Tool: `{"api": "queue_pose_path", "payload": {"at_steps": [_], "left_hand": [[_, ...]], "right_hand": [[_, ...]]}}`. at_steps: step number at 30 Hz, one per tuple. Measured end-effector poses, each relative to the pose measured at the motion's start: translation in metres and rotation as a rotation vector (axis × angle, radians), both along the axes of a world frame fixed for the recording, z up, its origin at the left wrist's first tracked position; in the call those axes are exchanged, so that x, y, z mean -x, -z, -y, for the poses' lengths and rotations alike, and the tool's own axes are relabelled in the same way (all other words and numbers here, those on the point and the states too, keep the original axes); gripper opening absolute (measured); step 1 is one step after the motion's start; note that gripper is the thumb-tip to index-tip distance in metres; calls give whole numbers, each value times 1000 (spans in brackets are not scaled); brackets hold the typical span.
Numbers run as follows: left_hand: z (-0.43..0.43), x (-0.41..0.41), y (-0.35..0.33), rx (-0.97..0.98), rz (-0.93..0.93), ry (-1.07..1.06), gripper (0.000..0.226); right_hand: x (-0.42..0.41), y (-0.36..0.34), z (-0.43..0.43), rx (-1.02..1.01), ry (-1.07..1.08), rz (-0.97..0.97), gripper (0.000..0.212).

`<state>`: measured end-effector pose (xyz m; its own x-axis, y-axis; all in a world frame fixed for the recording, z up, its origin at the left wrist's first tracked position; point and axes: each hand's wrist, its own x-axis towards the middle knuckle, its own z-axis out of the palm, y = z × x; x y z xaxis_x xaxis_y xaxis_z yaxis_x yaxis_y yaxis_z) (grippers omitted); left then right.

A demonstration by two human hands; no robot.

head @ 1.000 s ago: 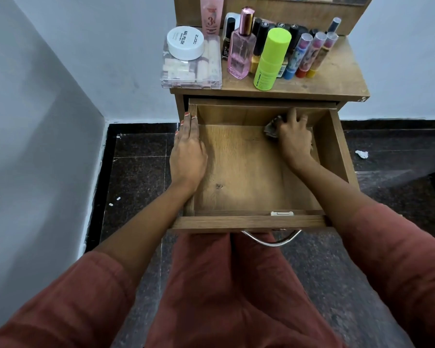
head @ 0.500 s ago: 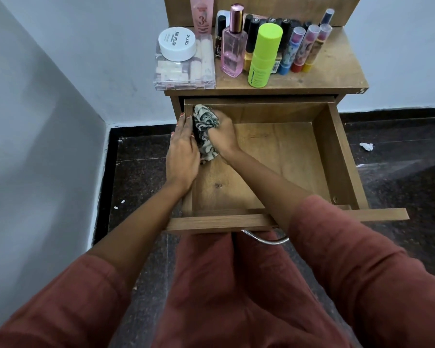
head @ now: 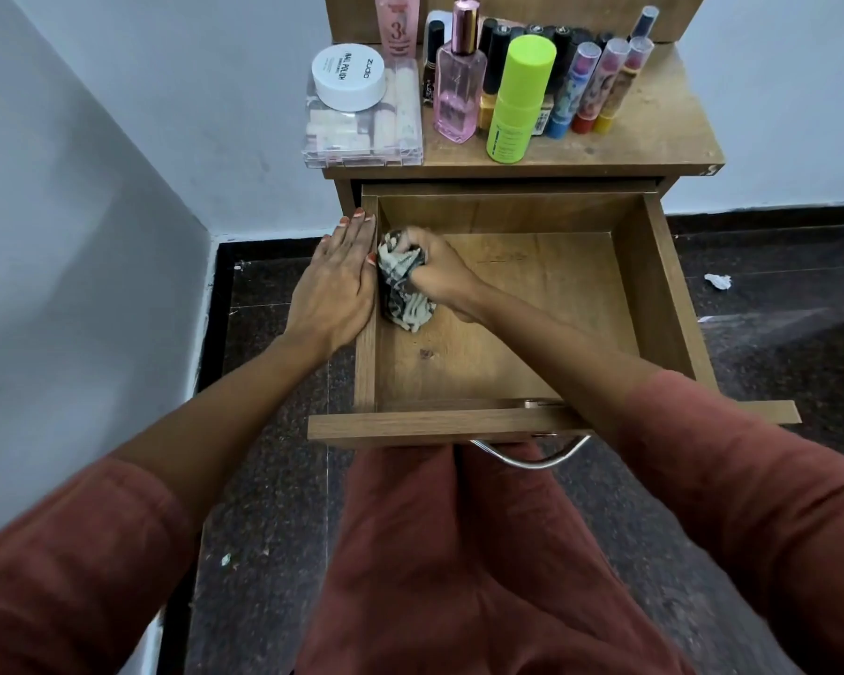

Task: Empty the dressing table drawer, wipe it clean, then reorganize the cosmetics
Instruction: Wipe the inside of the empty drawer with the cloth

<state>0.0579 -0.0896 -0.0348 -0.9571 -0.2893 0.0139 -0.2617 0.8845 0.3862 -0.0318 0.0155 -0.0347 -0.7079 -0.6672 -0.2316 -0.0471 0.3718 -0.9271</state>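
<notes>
as right hand (head: 439,277) grips cloth (head: 404,297), drawer edge (head: 365,362)

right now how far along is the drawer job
Emptying looks done: the drawer holds only the cloth, cosmetics stand on top. Wiping is in hand: right hand grips the cloth, left hand rests on the drawer's side. Putting cosmetics back is left.

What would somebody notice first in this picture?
The open wooden drawer in the middle, where the right hand grips a crumpled cloth by the left wall and the left hand rests flat on that wall. Above, on the tabletop, a bright green bottle stands beside a pink perfume bottle.
</notes>
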Motion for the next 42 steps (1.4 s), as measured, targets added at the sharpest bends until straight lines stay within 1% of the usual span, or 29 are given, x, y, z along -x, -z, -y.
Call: {"api": "queue_pose_path", "payload": {"at_steps": [3, 6, 9, 12, 14, 15, 18, 19, 21, 25, 29, 31, 34, 36, 39, 42], "left_hand": [[-2, 0, 1, 7, -1, -12, 48], [-4, -1, 1, 9, -11, -15, 48], [-5, -2, 2, -10, -24, -27, 48], [-7, -3, 3, -30, -27, -31, 48], [-6, -3, 3, -29, -27, -30, 48], [-7, -3, 3, -31, -31, -30, 48], [-7, -3, 3, -35, -25, -29, 48], [-6, -2, 3, -33, -24, -28, 48], [-5, -2, 3, -33, -30, -25, 48], [-6, -2, 3, -6, -41, -22, 48], [-7, -2, 2, 24, -36, -27, 48], [-7, -2, 2, 37, -27, -27, 48], [-7, -2, 2, 55, -20, -30, 48], [-7, -1, 2, 63, -20, -29, 48], [-7, -1, 2, 74, -12, -33, 48], [-8, 0, 0, 74, 3, -46, 48]], "right_hand": [[-18, -8, -17, -38, -164, 45, 35], [-34, -12, -31, -135, -332, 118, 34], [-45, -8, -38, -204, -428, 145, 38], [-41, -6, -36, -164, -351, 151, 32], [-26, -6, -29, -101, -208, 190, 22], [-16, -7, -23, -81, -135, 195, 20], [11, -7, 0, -36, 42, 153, 46], [14, -8, 6, -20, 70, 131, 49], [16, -6, 12, -17, 66, 104, 48], [0, -3, -1, -53, -47, 144, 25], [-27, -4, -22, -98, -203, 221, 18], [-41, -3, -31, -143, -273, 258, 25], [-49, -2, -36, -238, -373, 190, 38], [-49, -7, -37, -289, -424, 158, 43], [-48, -17, -38, -333, -503, 133, 37], [-46, -28, -44, -243, -585, 101, 31]]}}
